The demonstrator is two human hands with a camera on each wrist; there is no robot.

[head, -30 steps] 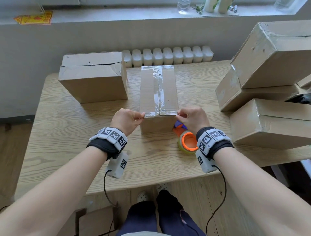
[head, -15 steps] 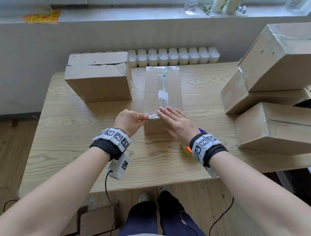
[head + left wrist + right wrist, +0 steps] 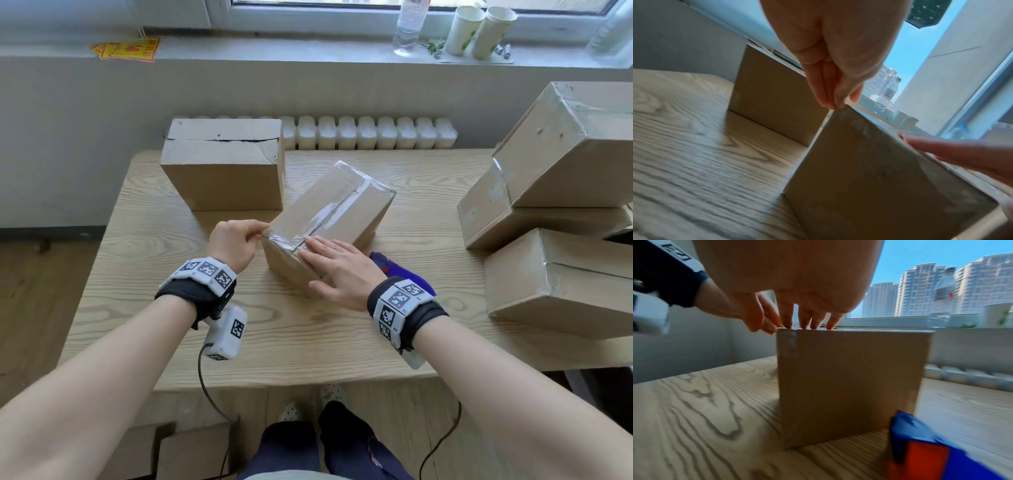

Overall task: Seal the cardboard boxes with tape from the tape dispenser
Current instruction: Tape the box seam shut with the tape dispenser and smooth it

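A wooden worktop (image 3: 137, 274) is carrying the taped box (image 3: 329, 212) at centre, its long axis running near-left to far-right. The right hand (image 3: 337, 270) is pressing flat on its near edge; the left hand (image 3: 233, 243) is pinching the near-left corner.

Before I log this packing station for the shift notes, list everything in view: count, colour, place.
Taped cardboard box: 1, brown, table centre, turned at an angle.
Untaped cardboard box: 1, brown, back left.
Stacked cardboard boxes: at least 3, brown, right side.
Tape dispenser: 1, blue and orange, beside the right wrist.
Wooden table: 1, light.
Plastic bottle: 1, clear, windowsill.
Paper cups: 2, white, windowsill.
Left hand: pinches the box's near corner.
Right hand: flat on the near edge.
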